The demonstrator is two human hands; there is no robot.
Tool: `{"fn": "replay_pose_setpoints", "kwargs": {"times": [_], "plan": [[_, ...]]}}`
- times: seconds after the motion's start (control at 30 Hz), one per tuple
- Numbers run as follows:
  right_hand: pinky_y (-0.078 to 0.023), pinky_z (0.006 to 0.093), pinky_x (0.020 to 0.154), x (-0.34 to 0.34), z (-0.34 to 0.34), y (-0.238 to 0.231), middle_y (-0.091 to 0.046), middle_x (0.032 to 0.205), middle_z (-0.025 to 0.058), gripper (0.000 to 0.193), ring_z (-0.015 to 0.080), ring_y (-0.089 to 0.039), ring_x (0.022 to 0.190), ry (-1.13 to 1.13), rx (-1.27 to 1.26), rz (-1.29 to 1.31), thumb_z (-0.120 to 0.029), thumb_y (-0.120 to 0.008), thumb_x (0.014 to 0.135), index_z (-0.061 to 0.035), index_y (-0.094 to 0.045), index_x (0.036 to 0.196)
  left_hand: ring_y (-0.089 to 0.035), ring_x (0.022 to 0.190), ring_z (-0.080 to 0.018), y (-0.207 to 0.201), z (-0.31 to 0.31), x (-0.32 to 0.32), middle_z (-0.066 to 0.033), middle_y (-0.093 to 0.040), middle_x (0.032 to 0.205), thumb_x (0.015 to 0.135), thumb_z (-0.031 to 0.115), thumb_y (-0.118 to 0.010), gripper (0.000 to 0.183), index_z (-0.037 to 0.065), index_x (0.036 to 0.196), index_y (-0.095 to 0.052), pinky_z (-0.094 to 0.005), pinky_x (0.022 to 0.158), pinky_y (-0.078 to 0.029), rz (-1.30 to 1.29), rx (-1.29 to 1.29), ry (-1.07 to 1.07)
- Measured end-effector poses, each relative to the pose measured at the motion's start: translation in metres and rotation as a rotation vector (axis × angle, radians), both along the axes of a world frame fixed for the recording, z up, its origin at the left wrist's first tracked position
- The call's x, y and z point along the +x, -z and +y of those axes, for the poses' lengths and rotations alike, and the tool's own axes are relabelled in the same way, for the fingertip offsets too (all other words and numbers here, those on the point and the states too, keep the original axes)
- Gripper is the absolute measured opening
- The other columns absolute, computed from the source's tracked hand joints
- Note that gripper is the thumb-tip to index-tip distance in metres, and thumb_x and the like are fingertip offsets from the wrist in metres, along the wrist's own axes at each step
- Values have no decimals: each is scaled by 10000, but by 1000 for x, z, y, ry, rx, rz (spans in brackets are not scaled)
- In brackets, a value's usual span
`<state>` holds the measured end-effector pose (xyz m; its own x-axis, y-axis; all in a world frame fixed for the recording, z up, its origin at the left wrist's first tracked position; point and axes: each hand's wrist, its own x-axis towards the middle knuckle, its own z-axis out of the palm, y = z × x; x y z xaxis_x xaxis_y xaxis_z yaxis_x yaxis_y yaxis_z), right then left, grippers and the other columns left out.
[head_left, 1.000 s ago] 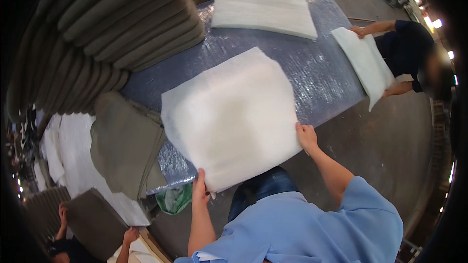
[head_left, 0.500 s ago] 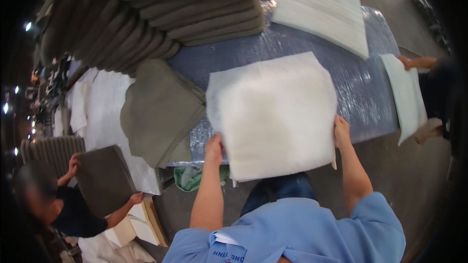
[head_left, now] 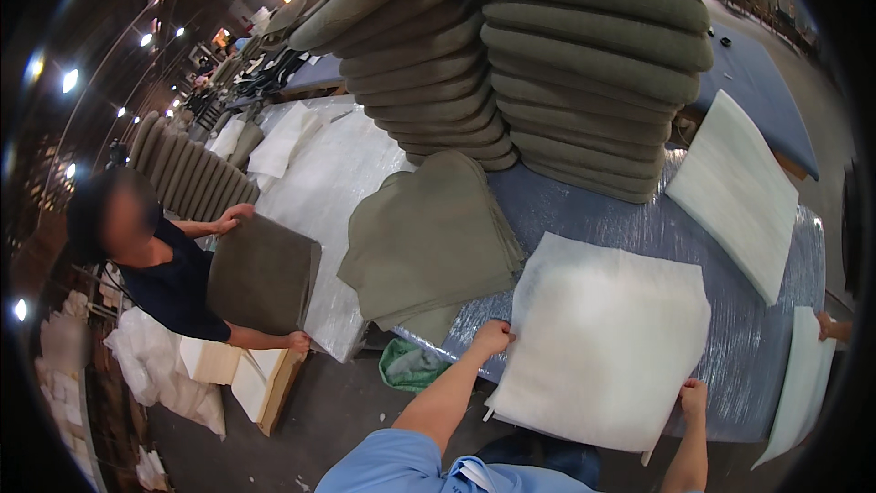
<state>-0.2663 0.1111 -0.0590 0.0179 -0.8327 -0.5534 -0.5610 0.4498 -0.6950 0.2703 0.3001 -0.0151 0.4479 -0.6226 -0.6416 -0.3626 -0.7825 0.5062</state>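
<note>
A white batting-covered pad (head_left: 607, 347), roughly square with soft, uneven edges, lies at the near edge of the plastic-wrapped blue table (head_left: 566, 210). My left hand (head_left: 494, 336) is closed on its left edge. At its lower right side, my right hand (head_left: 693, 396) pinches the edge with curled fingers. Thin strips hang from the pad's near corners. Left of the pad, touching or close to it, a fanned stack of grey-green fabric pieces (head_left: 424, 242) rests on the table.
Tall stacks of grey-green cushions (head_left: 584, 64) rise at the back. More white batting (head_left: 744, 192) lies at the right. A person (head_left: 164, 265) at the left holds a dark cushion (head_left: 260, 274); another's hand (head_left: 832, 328) grips a white sheet (head_left: 798, 393). A green bag (head_left: 411, 365) sits below the table.
The view has swung left and up, so everything sits farther right and more of the left side shows. Both my hands keep hold of the white pad's edges.
</note>
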Motion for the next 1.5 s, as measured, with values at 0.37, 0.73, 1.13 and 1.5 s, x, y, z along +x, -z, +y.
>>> {"fn": "replay_pose_setpoints", "kwargs": {"times": [0.37,0.73,1.13,1.5], "plan": [[-413,307,495,27,17,2,-568,629,20,96,137,-560,555,441,34,50,-58,-584,896,-47,-674,866,-703,1137,-416,2,-2,-34,-228,-752,1169,877,214,-628,332,45,1131,-759,-489,969,-557,-194,-51,-231],[-551,386,881,29,33,-17,-733,1140,127,544,213,-695,986,245,103,-182,-425,-517,1115,76,-664,1268,-670,1054,-445,7,16,-92,-293,-690,1101,1019,232,-599,402,-91,1256,-641,-514,967,-507,-481,-344,-199],[-451,433,1102,49,23,-16,-638,1407,257,906,337,-598,1320,399,228,-179,-695,-541,1015,131,-606,1381,-629,1219,-267,30,-8,-67,-147,-655,1376,1085,585,-490,744,-82,1402,-583,-392,1052,-484,333,-153,-590],[-442,452,1120,50,2,-42,-622,1408,301,923,397,-590,1337,127,315,79,-690,-530,1013,148,-572,1397,-557,1388,-335,3,-32,-39,-184,-563,1528,1082,607,-439,789,-44,1525,-488,-422,1149,-435,209,182,-257]]}}
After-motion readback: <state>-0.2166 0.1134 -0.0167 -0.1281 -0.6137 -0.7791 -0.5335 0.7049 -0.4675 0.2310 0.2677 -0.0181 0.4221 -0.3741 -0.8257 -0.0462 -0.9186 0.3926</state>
